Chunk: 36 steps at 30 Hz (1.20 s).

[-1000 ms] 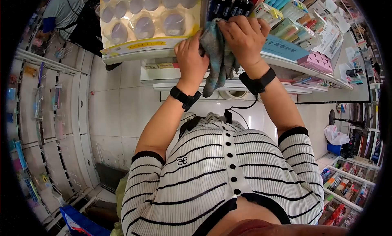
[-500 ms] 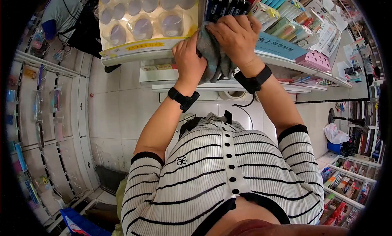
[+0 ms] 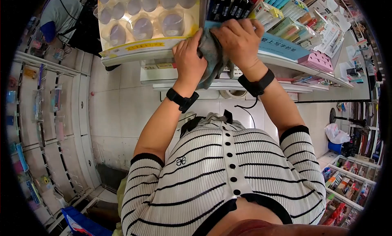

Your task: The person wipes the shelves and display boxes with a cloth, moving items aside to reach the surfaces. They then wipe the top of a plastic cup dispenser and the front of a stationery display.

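Note:
A grey-green cloth (image 3: 211,58) hangs bunched between my two hands at the front of a shelf. My right hand (image 3: 241,44) is closed on the cloth's upper right part, in front of a blue box with printed lettering (image 3: 281,46). Against the cloth's left side, my left hand (image 3: 190,62) is closed, with its fingers by the lower right corner of a yellow-and-white display tray (image 3: 139,48). Its fingertips are partly hidden behind the cloth. Several black marker pens (image 3: 228,7) stand upright just beyond my right hand.
The shelf edge (image 3: 139,58) runs across in front of me, with lower shelves beneath. Boxes of pens (image 3: 290,30) and a pink box (image 3: 314,60) stand to the right. At the upper left is another person (image 3: 61,15). Wall racks (image 3: 49,97) line the left side.
My right hand has shifted slightly down and right with the cloth, uncovering more of the blue box behind it. My left hand has stayed almost in place.

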Available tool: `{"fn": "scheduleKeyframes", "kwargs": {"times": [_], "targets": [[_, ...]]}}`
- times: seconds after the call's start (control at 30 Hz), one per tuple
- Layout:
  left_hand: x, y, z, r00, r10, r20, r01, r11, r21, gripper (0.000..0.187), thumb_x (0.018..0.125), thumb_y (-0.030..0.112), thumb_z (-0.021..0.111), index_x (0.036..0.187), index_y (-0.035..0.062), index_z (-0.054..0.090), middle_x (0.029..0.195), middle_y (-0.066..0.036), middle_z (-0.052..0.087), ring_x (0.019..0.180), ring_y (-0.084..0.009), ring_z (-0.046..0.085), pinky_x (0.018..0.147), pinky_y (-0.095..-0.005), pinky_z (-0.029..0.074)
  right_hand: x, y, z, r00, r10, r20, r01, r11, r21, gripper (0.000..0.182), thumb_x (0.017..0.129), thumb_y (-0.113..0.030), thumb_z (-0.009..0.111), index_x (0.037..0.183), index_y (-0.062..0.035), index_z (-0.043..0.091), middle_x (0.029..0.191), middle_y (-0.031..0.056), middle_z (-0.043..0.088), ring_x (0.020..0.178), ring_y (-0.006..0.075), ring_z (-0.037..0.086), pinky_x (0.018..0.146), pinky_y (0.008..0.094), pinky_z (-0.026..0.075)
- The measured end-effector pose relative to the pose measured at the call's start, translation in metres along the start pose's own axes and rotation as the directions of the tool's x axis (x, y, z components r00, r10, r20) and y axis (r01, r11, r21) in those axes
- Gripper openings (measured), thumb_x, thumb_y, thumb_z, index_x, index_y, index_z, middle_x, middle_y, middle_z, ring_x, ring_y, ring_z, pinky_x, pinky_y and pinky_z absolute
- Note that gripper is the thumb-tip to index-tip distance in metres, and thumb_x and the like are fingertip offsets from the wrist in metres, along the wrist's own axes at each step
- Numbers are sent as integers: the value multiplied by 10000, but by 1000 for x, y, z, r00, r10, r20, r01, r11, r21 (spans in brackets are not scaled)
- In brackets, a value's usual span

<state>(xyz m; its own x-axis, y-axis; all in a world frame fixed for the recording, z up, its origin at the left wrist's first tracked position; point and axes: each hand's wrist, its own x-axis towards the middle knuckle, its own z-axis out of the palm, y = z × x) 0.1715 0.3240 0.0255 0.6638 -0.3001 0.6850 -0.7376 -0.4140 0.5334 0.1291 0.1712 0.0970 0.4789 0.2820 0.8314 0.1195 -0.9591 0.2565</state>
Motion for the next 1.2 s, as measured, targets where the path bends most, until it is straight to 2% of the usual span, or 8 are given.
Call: {"fn": "scheduleKeyframes", "kwargs": {"times": [0.13, 0.4, 0.5, 0.57, 0.8, 0.93, 1.07, 1.2], "targets": [[-1, -2, 0, 1000, -29, 10, 29, 999, -31, 685, 622, -55, 679, 1287, 80, 582, 1046, -108, 662, 1015, -308, 588, 928, -415, 388, 14, 0, 3, 992, 13, -126, -13, 1000, -2, 87, 723, -209, 684, 798, -252, 685, 813, -88, 578, 789, 136, 539, 903, 354, 337], [0, -5, 2, 999, -24, 23, 25, 999, -37, 678, 632, -40, 681, 1293, 71, 581, 1110, -133, 662, 1060, -329, 589, 951, -415, 385, -2, 2, 5, 995, 14, -97, -16, 1000, -18, 99, 741, -197, 652, 824, -236, 690, 840, -78, 585, 804, 136, 547, 899, 356, 350], [1, 1, -4, 996, -53, 72, 55, 998, -24, 685, 665, -10, 717, 1326, 92, 573, 1026, -91, 692, 1016, -293, 603, 953, -415, 382, -15, 13, 1, 995, -9, -96, 6, 1000, -29, 73, 733, -216, 720, 780, -232, 667, 842, -90, 593, 764, 124, 537, 885, 327, 333], [1, -2, -2, 991, -92, 102, 97, 994, -41, 682, 697, 38, 767, 1344, 105, 564, 911, -30, 697, 963, -251, 609, 946, -410, 383, -26, 26, -6, 994, 33, -100, -42, 995, -88, 113, 729, -237, 751, 756, -232, 642, 816, -93, 589, 757, 125, 532, 874, 325, 329], [2, 19, -4, 995, -93, 26, 92, 995, 37, 676, 751, 142, 814, 1368, 111, 540, 844, -9, 657, 900, -236, 595, 904, -397, 385, -60, 67, -43, 955, 240, -173, -271, 945, -185, 188, 759, -304, 776, 752, -224, 606, 784, -82, 585, 777, 141, 538, 862, 345, 316], [7, 42, -1, 991, 131, 34, -133, 989, 71, 688, 769, 156, 807, 1395, 122, 524, 851, 5, 640, 847, -213, 569, 872, -383, 382, -86, 93, -59, 910, 356, -212, -401, 886, -234, 193, 736, -331, 811, 778, -233, 650, 824, -95, 628, 785, 145, 546, 860, 337, 320], [22, 68, 9, 969, 179, 171, -201, 972, 120, 685, 794, 166, 800, 1417, 128, 519, 842, -5, 649, 862, -221, 578, 897, -396, 397, -107, 114, -75, 871, 426, -244, -483, 832, -274, 211, 731, -357, 818, 789, -229, 660, 824, -97, 645, 802, 144, 561, 860, 332, 324], [33, 88, 30, 940, 245, 236, -282, 949, 140, 712, 767, 168, 798, 1419, 120, 515, 838, -16, 612, 829, -230, 559, 777, -372, 413, -128, 136, -89, 833, 473, -289, -547, 783, -295, 219, 733, -368, 820, 798, -223, 669, 810, -89, 647, 798, 140, 566, 847, 323, 329]]}}
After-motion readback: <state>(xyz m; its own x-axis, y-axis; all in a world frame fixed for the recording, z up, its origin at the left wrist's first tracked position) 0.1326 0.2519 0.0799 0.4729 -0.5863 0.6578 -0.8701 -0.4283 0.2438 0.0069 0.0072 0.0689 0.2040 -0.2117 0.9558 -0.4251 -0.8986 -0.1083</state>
